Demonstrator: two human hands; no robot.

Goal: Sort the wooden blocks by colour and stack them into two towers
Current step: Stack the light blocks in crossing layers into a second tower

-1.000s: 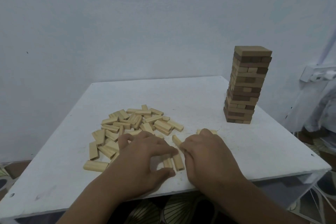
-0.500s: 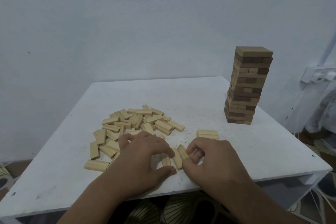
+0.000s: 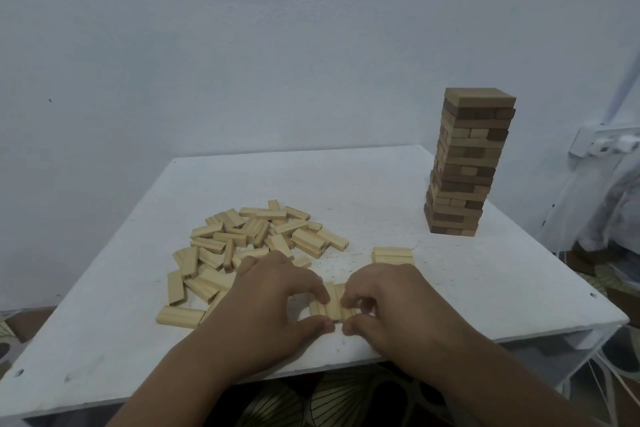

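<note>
Under both hands' grip, pale blocks half hidden

Both hands, left and right, pinching a row of pale blocks, loose pile beside, tower behind

Left hand and right hand side by side, fingers curled, thumbs and fingertips pinching inward

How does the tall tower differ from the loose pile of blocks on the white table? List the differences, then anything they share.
The tall tower stands upright in neat crosswise layers; the loose pile lies scattered flat.
The tower mixes dark and pale brown blocks; the pile holds only pale ones.
The tower stands on the table's far right; the pile lies to the left.
Both consist of similar wooden blocks on the same table.
</note>
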